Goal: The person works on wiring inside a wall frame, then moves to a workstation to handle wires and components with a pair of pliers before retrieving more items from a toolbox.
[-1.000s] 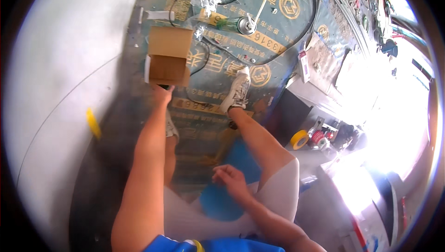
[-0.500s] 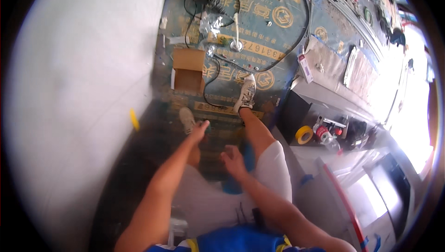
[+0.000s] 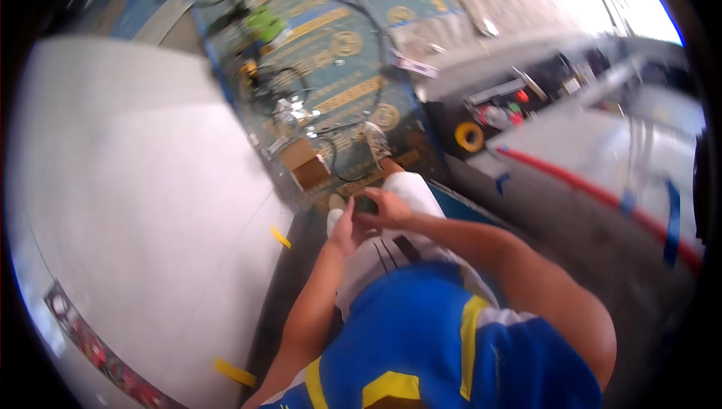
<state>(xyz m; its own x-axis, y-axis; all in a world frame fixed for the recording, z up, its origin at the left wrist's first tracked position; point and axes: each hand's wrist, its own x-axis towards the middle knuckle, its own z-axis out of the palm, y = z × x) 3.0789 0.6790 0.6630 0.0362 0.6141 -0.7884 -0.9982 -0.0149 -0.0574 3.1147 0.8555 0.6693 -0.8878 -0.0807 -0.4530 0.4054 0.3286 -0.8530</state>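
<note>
Both hands come together in front of my lap. My left hand (image 3: 345, 231) is closed at the near left side of a small dark green, roundish thing (image 3: 366, 205); blur and the fingers hide its kind. My right hand (image 3: 388, 209) curls around the same thing from the right, with fingers bent over it. Just beyond the hands are my shoes, one light shoe (image 3: 376, 144) on the printed floor covering. An open brown cardboard box (image 3: 302, 162) lies a little farther off to the left.
At left stands a large white panel (image 3: 165, 183) with strips of yellow tape (image 3: 280, 237). To the right, a roll of yellow tape (image 3: 469, 136) and loose items sit in a dark recess, near a red-edged panel (image 3: 594, 183). Cables and a green tool-like item (image 3: 265, 25) lie ahead.
My view has turned and shifted. My right hand, apart before, has come up to my left hand and the small green thing it was holding. My legs are closer together.
</note>
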